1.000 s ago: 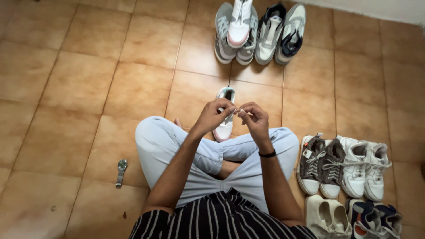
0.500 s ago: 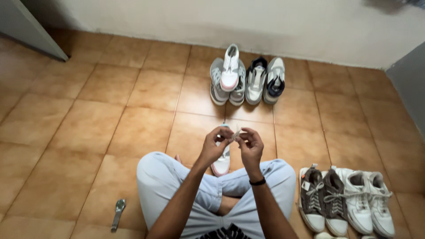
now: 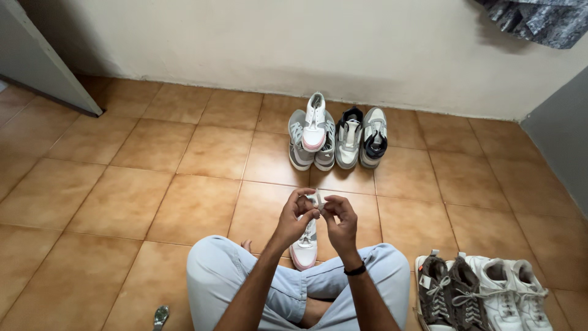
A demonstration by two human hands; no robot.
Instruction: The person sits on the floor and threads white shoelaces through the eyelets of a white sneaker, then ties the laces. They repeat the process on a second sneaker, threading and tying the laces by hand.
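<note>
Seated cross-legged on brown floor tiles (image 3: pixel 153 208), pale blue trousers (image 3: pixel 220 276) at the bottom of the view. Landmark: white sneaker with pink sole (image 3: pixel 305 244), lying on the floor just ahead of the crossed legs, toe toward the wearer.

Left hand (image 3: pixel 293 216): raised directly above the landmark sneaker, thumb and forefinger pinched shut on a small pale piece (image 3: pixel 318 200); nature of the piece too small to tell, possibly a lace end. Right hand (image 3: pixel 341 222): immediately right of the left hand, fingertips (image 3: pixel 327 206) pinched on the same piece, touching those of the left hand. Black wristband (image 3: pixel 354 270) on the right wrist.

Beyond the landmark sneaker, near the cream wall (image 3: pixel 306 43): a row of grey and white sneakers (image 3: pixel 300 138), a second white and pink sneaker (image 3: pixel 315 125) resting on top of them, and a black and white pair (image 3: pixel 362 136) just to its right.

Right of the landmark sneaker, at the lower edge: brown laced sneakers (image 3: pixel 450 293) side by side with white sneakers (image 3: pixel 511 291), touching.

Left of the landmark sneaker, at the bottom edge: metal wristwatch (image 3: pixel 160 316), partly cut off.

Upper right corner: dark patterned cloth (image 3: pixel 533 18) hanging.
</note>
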